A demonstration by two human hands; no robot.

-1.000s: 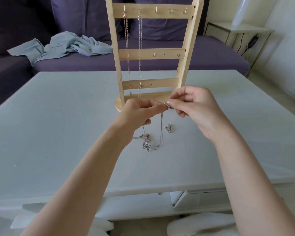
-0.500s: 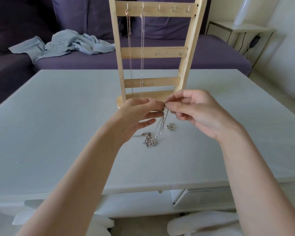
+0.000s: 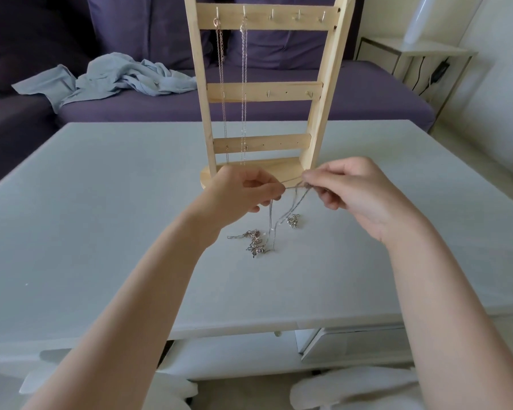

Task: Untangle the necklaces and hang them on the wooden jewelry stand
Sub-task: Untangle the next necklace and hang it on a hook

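- Since a second earlier, the left hand (image 3: 243, 193) and right hand (image 3: 350, 190) had drawn apart, each pinching the silver chain (image 3: 293, 187) stretched between them.
- Its tangled lower end (image 3: 256, 242) lay on the table (image 3: 101, 202), near the stand (image 3: 264, 93).
- Untangling seemed underway; two necklaces (image 3: 243, 84) already hung.

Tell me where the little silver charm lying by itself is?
In the head view, the silver charm lies on the table, just right of the tangled chains, below the right hand.
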